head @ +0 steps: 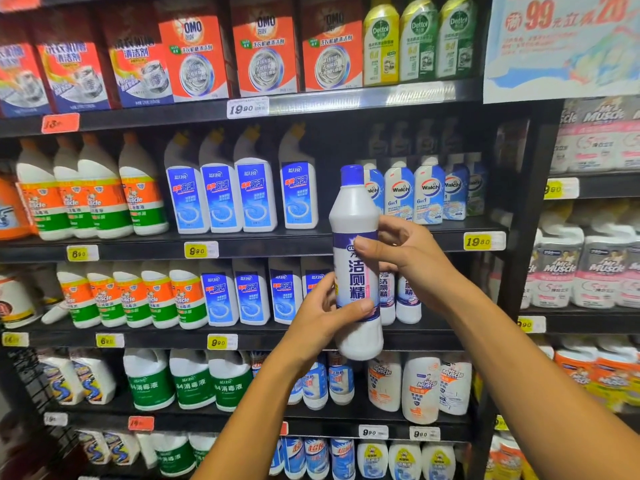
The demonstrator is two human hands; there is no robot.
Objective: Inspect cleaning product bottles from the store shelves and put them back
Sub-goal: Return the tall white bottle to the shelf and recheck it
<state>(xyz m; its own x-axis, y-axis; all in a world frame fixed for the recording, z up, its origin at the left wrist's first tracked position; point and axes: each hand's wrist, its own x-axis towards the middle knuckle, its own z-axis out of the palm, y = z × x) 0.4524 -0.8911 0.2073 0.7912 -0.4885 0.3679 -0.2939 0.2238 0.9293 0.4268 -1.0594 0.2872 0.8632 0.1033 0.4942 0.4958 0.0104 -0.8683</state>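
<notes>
Head view: white bottle held upright, cap at 12 o'clock; left hand grips its base, right hand pinches mid-body; its matching row sits at 3 o'clock.

White bottle topped by a blue cap, label done in blue and white. Shelves painted black, price tags printed yellow, boxes coloured orange-red.

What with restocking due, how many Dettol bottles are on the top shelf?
3, side by side at the right end of the top shelf: yellow bottle, middle green bottle, right green bottle. Others may hide behind them.
</notes>
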